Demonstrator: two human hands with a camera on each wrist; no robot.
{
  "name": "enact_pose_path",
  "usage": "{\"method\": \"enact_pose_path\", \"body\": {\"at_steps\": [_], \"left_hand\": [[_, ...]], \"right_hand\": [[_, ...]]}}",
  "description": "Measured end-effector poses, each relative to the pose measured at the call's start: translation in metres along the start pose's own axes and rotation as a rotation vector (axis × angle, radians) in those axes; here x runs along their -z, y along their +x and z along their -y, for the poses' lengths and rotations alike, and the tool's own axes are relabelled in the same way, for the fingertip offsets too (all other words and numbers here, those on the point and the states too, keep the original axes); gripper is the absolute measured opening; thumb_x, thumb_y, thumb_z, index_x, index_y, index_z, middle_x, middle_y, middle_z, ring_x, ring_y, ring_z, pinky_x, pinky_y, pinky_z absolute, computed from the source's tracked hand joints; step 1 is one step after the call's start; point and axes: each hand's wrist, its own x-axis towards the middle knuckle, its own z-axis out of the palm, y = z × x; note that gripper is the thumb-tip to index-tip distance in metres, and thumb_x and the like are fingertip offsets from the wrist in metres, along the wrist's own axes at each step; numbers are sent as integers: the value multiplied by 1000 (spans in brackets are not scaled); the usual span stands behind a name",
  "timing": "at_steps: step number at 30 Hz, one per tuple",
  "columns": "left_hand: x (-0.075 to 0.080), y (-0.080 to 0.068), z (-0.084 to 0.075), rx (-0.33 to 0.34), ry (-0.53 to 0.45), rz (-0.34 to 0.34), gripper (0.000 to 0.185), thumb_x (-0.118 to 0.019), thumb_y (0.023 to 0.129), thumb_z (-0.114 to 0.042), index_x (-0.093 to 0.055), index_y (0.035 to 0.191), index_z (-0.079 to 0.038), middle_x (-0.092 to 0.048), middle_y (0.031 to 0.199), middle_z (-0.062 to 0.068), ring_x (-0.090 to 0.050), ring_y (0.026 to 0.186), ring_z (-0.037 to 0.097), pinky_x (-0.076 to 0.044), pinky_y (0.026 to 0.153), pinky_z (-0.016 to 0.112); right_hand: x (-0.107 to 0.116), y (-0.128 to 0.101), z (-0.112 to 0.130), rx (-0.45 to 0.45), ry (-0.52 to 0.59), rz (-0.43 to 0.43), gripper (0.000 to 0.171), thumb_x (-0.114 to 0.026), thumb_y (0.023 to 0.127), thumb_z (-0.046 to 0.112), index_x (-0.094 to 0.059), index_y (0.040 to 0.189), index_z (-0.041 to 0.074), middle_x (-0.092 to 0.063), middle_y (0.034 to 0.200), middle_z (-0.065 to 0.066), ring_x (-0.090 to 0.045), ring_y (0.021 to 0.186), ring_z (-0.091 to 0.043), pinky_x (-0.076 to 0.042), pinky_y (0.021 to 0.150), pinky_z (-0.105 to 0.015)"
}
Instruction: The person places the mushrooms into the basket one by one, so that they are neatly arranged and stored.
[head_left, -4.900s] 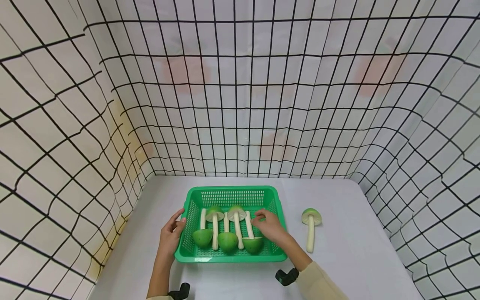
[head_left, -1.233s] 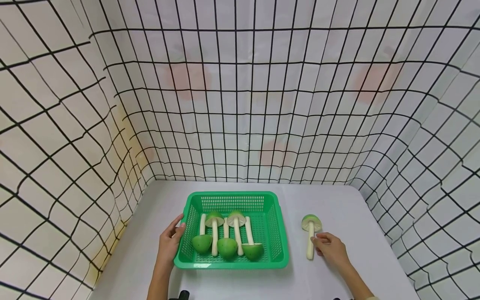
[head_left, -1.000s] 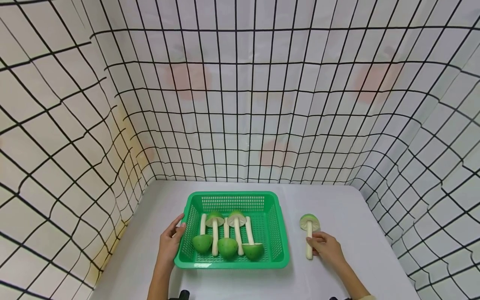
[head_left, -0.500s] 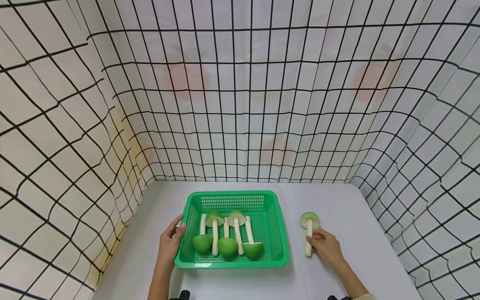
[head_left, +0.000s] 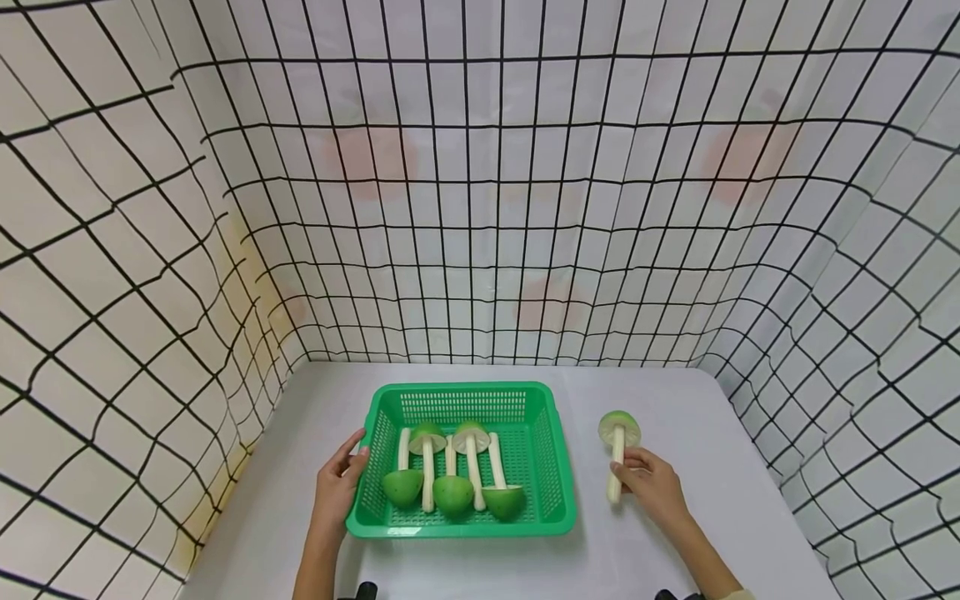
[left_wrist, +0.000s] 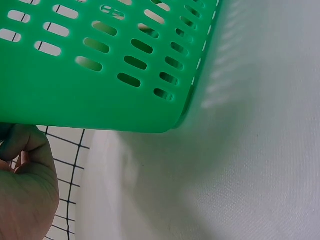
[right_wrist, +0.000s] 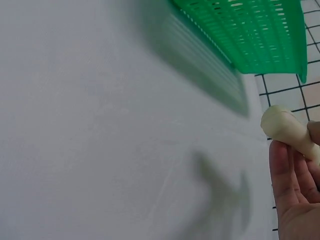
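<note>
Right hand (head_left: pixel 651 492) fingers curl around the pale stem of a green-capped toy mushroom (head_left: pixel 618 451), right of the green slotted plastic basket (head_left: pixel 551 450). It seems light, stiff; mid-stem suits gripping. Left hand (head_left: pixel 339 487) rests relaxed fingers against the basket's wall.

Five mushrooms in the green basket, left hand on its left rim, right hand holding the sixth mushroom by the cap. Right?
Not quite: the right hand grips the sixth mushroom by its white stem, not the cap; the head view shows the green cap free beyond the fingers. The rest stands: five mushrooms lie in the green basket, and the left hand is on its left rim.
</note>
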Motion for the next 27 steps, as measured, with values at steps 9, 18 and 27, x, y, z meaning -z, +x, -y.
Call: {"method": "enact_pose_path", "body": {"at_steps": [9, 18, 27], "left_hand": [[-6, 11, 14, -23, 24, -21, 52, -63, 101, -46, -55, 149, -27, -56, 99, 0, -53, 86, 12, -50, 67, 24], [-1, 9, 14, -6, 42, -32, 56, -62, 101, -49, -54, 151, -24, -57, 101, 2, -53, 85, 12, -50, 66, 24], [0, 10, 13, 18, 39, -16, 55, -62, 102, -46, -52, 152, -25, -57, 102, 3, -52, 87, 13, -50, 67, 24]], "right_hand": [[1, 0, 15, 60, 66, -22, 48, -76, 96, 28, -61, 131, -2, -67, 113, -17, -72, 83, -6, -61, 74, -30], [-6, -2, 31, 91, 84, -21, 45, -75, 96, 25, -62, 130, -2, -68, 112, -18, -72, 82, -9, -61, 73, -28], [-15, -4, 48, 126, 132, 16, 45, -75, 96, 22, -62, 130, -3, -69, 109, -16, -72, 83, -11, -61, 73, -30]]}}
